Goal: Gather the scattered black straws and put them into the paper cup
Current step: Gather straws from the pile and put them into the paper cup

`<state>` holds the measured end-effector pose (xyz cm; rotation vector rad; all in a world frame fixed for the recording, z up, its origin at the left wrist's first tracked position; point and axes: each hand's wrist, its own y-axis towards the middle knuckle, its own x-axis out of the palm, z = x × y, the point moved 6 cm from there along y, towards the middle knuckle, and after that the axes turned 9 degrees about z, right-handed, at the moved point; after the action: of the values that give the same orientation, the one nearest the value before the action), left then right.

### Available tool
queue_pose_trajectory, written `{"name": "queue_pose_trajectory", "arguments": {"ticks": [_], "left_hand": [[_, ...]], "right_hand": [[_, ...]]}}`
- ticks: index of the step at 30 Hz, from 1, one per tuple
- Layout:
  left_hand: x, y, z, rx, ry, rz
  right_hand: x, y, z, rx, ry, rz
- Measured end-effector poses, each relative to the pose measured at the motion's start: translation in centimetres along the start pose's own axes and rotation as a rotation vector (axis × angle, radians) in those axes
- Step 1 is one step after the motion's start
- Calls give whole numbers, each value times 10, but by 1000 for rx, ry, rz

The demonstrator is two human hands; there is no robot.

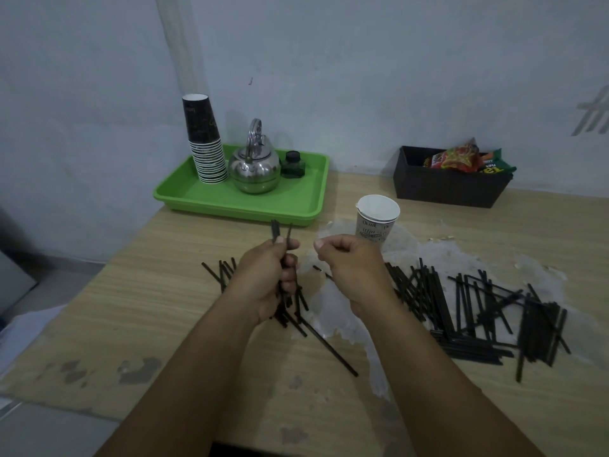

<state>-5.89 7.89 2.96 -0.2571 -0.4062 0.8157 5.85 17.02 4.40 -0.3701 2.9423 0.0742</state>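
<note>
- The left hand (268, 278) is sitting just left of the frame's centre, fingers curled tight around a small bundle of straws (282, 258), their tips poking up past the thumb.
- The right hand (351, 270) is hanging beside it at centre, loosely curled, thumb and forefinger pressed together; whether anything is pinched there, I cannot tell.
- The paper cup (376, 221) is standing upright just above the right hand, mouth open, looking empty from here.
- A big pile of loose straws (478, 311) is lying criss-crossed on the table (131, 308) at the right of the frame, on a pale worn patch.
- A smaller scatter of straws (220, 273) is peeking out left of and below the left hand, one long one running down toward lower centre.
- At upper centre-left, a green tray (237, 199) is carrying a stack of dark cups (206, 150), a shiny kettle (254, 166) and a small dark bottle (293, 164).
- At upper right, a black box (448, 186) is sitting against the wall, holding snack packets (461, 158).
</note>
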Motion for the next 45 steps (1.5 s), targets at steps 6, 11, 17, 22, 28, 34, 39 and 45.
{"name": "queue_pose_trajectory", "arguments": {"ticks": [6, 11, 17, 22, 28, 34, 39, 45], "left_hand": [[-39, 8, 14, 63, -55, 179], [-53, 7, 8, 50, -54, 225], [-57, 6, 1, 22, -66, 231], [-55, 5, -1, 1, -81, 222], [-48, 6, -4, -13, -109, 209], [-36, 13, -5, 6, -110, 179], [-22, 18, -2, 39, -72, 128], [-19, 18, -2, 63, -52, 136]], "right_hand": [[21, -8, 11, -169, -541, -96], [46, -23, 11, -366, -929, -67], [55, -28, 7, -414, -972, -63], [51, -25, 8, -334, -960, -69], [45, -23, 8, -269, -960, -64], [38, -23, -3, -264, -707, -95], [41, -28, -10, -304, -574, -179], [40, -27, -13, -336, -492, -192]]}}
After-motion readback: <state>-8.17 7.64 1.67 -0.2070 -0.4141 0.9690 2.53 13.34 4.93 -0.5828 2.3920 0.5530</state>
